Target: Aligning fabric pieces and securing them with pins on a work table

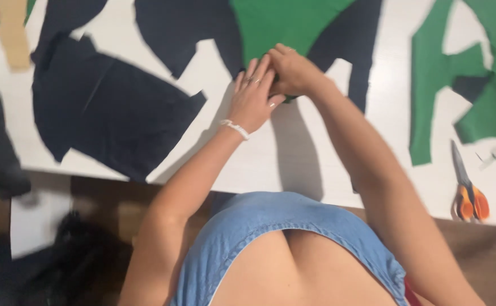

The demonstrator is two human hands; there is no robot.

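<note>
Meeting over the near edge of a green fabric piece (285, 25), both hands work close together on a white table (293, 164); the left hand (253, 99), with a pale beaded bracelet (235, 128) at the wrist and rings on its fingers, lies with fingers stretched and pressed flat, its tips touching the right hand (293, 72); the right hand is curled, knuckles up, and seems to be pinching a small fold of the green cloth at its lower corner, though motion blur and the left fingers hide the exact grip, so I cannot tell how firmly it is clenched; the left hand grasps nothing that shows.

The green piece lies at the far middle of the table, overlapped on either side by dark navy pieces (185, 28); a larger dark navy cut-out (112, 107) spreads to the left, reaching the table's near edge; a tan strip (13, 37) lies at the far left corner; further green cut pieces (429, 85) lie to the right, well apart from the hands; orange-handled scissors (466, 190) rest closed near the right front edge, blades pointing away; a blue denim garment (270, 226) covers the person's chest below.
</note>
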